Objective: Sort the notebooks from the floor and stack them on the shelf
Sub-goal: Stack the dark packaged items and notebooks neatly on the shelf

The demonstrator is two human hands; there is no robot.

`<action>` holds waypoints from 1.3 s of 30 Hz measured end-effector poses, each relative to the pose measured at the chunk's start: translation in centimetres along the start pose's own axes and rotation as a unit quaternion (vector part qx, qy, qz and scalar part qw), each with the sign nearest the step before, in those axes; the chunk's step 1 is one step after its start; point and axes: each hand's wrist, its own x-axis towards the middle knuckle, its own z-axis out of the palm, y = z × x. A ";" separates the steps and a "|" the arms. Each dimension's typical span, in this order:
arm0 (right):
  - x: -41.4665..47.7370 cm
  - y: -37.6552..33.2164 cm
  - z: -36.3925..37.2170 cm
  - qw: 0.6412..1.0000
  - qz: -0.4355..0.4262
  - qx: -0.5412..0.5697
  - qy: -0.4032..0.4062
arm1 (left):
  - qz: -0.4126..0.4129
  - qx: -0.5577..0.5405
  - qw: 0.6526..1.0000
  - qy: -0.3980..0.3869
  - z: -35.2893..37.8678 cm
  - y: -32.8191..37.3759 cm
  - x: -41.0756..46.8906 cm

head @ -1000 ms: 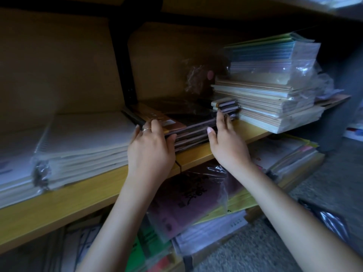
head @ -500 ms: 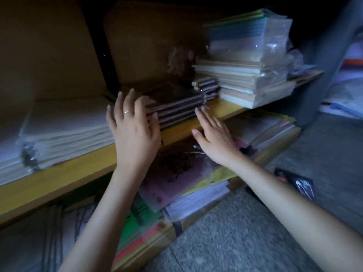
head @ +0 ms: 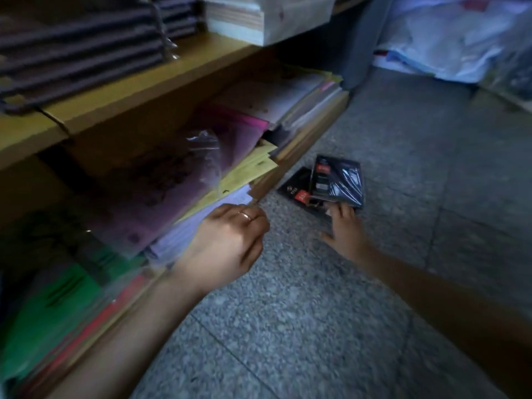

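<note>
Grey floor (head: 316, 312): right hand (head: 345, 228) spread, touching notebooks (head: 336, 182) (two, wrapped); left hand (head: 227, 243) loosely curled

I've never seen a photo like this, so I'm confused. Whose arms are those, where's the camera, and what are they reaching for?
Those are a person's two bare arms. The camera sits on their head, looking down, so you see what they see. The left hand, wearing a ring, hangs loosely curled by the lower shelf's coloured paper packs and holds nothing. The right hand reaches to a few black notebooks in shiny wrap on the grey floor; its fingertips seem to touch them, but nothing is lifted yet. Up on the wooden shelf lies a stack of dark notebooks.
</note>
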 end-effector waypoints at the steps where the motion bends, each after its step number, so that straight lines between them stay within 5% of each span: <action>1: 0.5 1.3 0.5 0.998 0.049 -0.019 -0.022 | -0.004 -0.017 1.000 -0.008 0.9 -0.1 0.2; 5: 3.9 4.4 1.8 0.984 0.130 -0.054 -0.109 | -0.033 -0.079 0.996 -0.003 4.3 -0.6 1.0; 11: 8.5 5.3 2.8 0.970 0.132 -0.094 -0.182 | -0.055 -0.146 0.987 -0.024 8.2 -0.9 1.6; 22: 9.0 0.9 3.0 0.933 -0.078 -0.341 -0.079 | -0.087 -0.204 0.974 -0.049 10.2 -1.0 0.6; 33: 4.7 -0.5 1.0 0.959 -0.034 -0.269 -0.078 | -0.104 -0.185 0.977 -0.019 8.3 0.2 0.5; 36: 4.5 0.3 0.9 0.988 0.024 -0.155 -0.009 | -0.115 -0.182 0.976 -0.024 7.7 0.6 0.3; 39: 4.9 1.1 1.6 0.977 0.190 0.066 0.068 | -0.153 -0.202 0.967 -0.037 7.7 0.5 0.4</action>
